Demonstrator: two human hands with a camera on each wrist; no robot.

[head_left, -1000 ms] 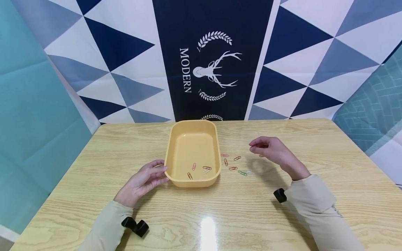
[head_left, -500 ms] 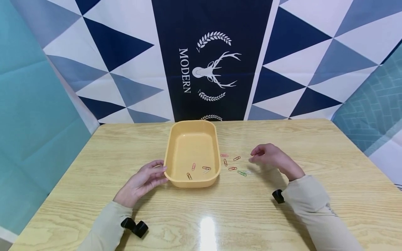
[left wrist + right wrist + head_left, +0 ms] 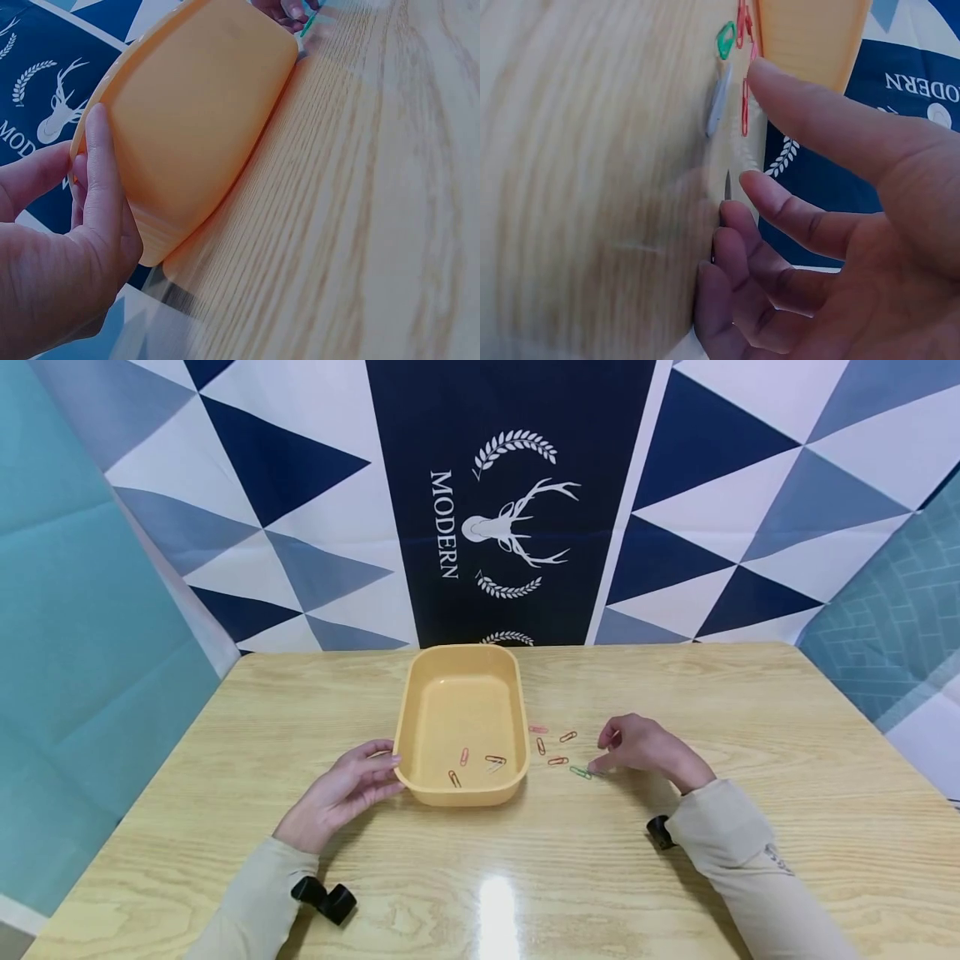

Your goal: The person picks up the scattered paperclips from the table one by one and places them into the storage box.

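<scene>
A yellow-orange, round-cornered plastic tray (image 3: 468, 710) stands mouth up on the wooden worktop (image 3: 420, 877), its near-left rim pinched by the left hand (image 3: 341, 793). Four wire paper clips (image 3: 464, 757) lie inside. At right: one pink clip (image 3: 537, 729), three red clips (image 3: 558, 761), one green clip (image 3: 580, 772), and one white clip (image 3: 719, 101) by the right hand (image 3: 645, 750).

- Front and centre I have a rectangular plastic tray (image 3: 459, 710) in one even yellow-orange.
- The wooden worktop (image 3: 420, 877) reads to me as pale yellow, streaked with darker grain.
- I pick out red wire paper clips (image 3: 558, 762), pink wire paper clips (image 3: 464, 757), a green wire paper clip (image 3: 581, 772) and white wire paper clips (image 3: 718, 101).
- Behind, I get a backdrop (image 3: 285, 460) of white, grey-blue and navy triangles.
- Its dark navy panel (image 3: 412, 410) shows me a white stag's head (image 3: 489, 528), leaf sprays (image 3: 519, 442) and lettering (image 3: 444, 524).
- I see plain teal on the left sheet (image 3: 97, 693), paler brick-like lines on the teal right sheet (image 3: 877, 643).
- Sleeves (image 3: 258, 877): beige.
</scene>
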